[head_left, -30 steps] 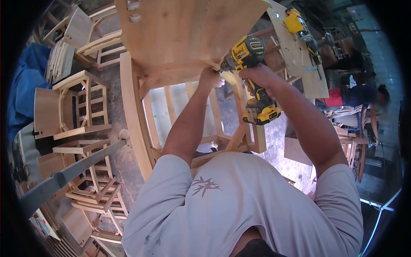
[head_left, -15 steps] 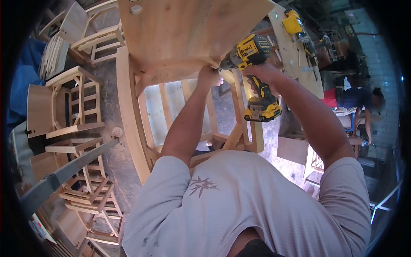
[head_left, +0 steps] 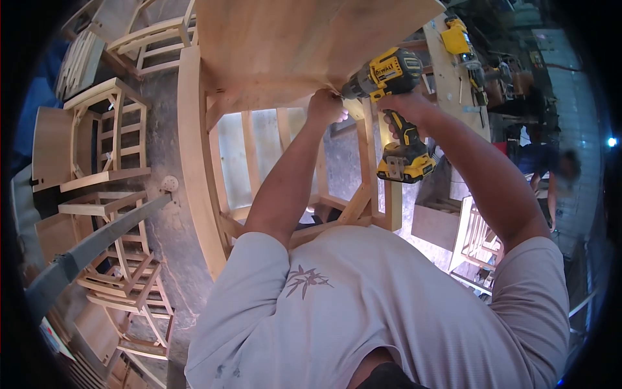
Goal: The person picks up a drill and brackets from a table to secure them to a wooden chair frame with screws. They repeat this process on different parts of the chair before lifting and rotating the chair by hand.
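Note:
A yellow and black cordless drill (head_left: pixel 391 72) is gripped by its handle in my right hand (head_left: pixel 405 110), its battery hanging below and its nose pointing left. My left hand (head_left: pixel 327 107) is closed right at the drill's tip, against the inner corner of a wooden chair frame (head_left: pixel 194 155). What its fingers hold, if anything, is hidden. Above both hands spreads a broad plywood panel (head_left: pixel 285 45) fixed to the frame. A diagonal wooden brace (head_left: pixel 355 204) crosses the frame's corner near my body.
Several unfinished wooden chairs (head_left: pixel 110 139) stand along the left, with a long grey bar (head_left: pixel 97 240) running past them. A workbench (head_left: pixel 447 71) at upper right carries another yellow tool (head_left: pixel 456 40). A co-worker (head_left: pixel 543 161) bends over at the far right.
Both hands and the drill appear slightly further right, and the view has shifted a little over the surroundings. The grip on the drill is the same.

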{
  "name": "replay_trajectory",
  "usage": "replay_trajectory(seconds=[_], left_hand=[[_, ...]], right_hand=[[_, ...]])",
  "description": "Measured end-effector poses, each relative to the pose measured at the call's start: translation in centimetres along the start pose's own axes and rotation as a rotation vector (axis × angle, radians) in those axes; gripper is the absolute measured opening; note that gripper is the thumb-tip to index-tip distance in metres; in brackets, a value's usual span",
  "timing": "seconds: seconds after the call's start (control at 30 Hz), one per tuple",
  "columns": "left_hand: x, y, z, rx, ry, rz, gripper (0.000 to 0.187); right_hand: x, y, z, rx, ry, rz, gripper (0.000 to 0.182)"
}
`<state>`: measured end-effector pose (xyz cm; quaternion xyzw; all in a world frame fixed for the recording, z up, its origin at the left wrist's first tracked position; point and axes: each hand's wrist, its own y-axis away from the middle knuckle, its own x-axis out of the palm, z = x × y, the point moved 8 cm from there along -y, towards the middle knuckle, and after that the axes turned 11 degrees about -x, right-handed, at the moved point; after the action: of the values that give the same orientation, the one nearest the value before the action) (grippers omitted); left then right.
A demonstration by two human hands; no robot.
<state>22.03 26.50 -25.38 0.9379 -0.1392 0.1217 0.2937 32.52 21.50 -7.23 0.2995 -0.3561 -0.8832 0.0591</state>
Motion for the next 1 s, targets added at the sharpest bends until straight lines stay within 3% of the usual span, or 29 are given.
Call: replay_trajectory(seconds=[0.27, 0.33, 0.53, 0.6, 0.63, 0.7, 0.73, 0.8, 0.83, 0.9, 0.93, 1.0], left_hand=[[-0.1, 0.5, -0.3, 0.002, -0.013, -0.072, 0.022], [0.0, 0.1, -0.7, 0.013, -0.132, -0.068, 0.022], [-0.3, 0.6, 0.1, -0.029, -0.07, -0.109, 0.016], [-0.4, 3.3, -3.6, 0.341, -0.674, -0.44, 0.014], [-0.1, 4.0, -4.1, 0.351, -0.685, -0.435, 0.014], [1.3, 7.8, -6.9, 0.764, -0.883, -0.566, 0.013], [1.3, 6.8, -5.6, 0.767, -0.896, -0.557, 0.013], [4.1, 6.5, -2.7, 1.264, -1.108, -0.406, 0.01], [4.3, 8.6, -4.2, 1.27, -1.119, -0.394, 0.01], [6.5, 9.3, -1.1, 0.436, -1.001, 0.481, 0.01], [6.1, 10.7, -0.2, 0.424, -1.01, 0.484, 0.01], [4.8, 12.9, 3.3, -0.001, -0.728, 0.687, 0.014]], right_hand=[[0.3, 0.3, -0.5, 0.016, -0.169, 0.038, 0.018], [0.5, 1.0, 0.0, -0.054, -0.159, 0.006, 0.017], [-3.1, 7.5, 1.2, -0.247, -0.256, -0.105, 0.02], [-4.8, 12.3, 1.7, -0.335, -0.382, -0.142, 0.023], [-5.4, 14.4, 1.3, -0.371, -0.46, -0.14, 0.025], [-7.0, 17.1, -1.7, -0.411, -0.557, -0.153, 0.026], [-7.3, 18.3, -3.1, -0.445, -0.639, -0.153, 0.026], [-6.7, 20.2, -5.6, -0.47, -0.622, -0.209, 0.026], [-6.8, 21.1, -6.7, -0.494, -0.588, -0.261, 0.025], [-6.7, 21.8, -9.3, -0.535, -0.536, -0.279, 0.024], [-6.5, 22.2, -10.4, -0.567, -0.468, -0.282, 0.023], [-6.0, 22.5, -12.6, -0.563, -0.494, -0.271, 0.022]])
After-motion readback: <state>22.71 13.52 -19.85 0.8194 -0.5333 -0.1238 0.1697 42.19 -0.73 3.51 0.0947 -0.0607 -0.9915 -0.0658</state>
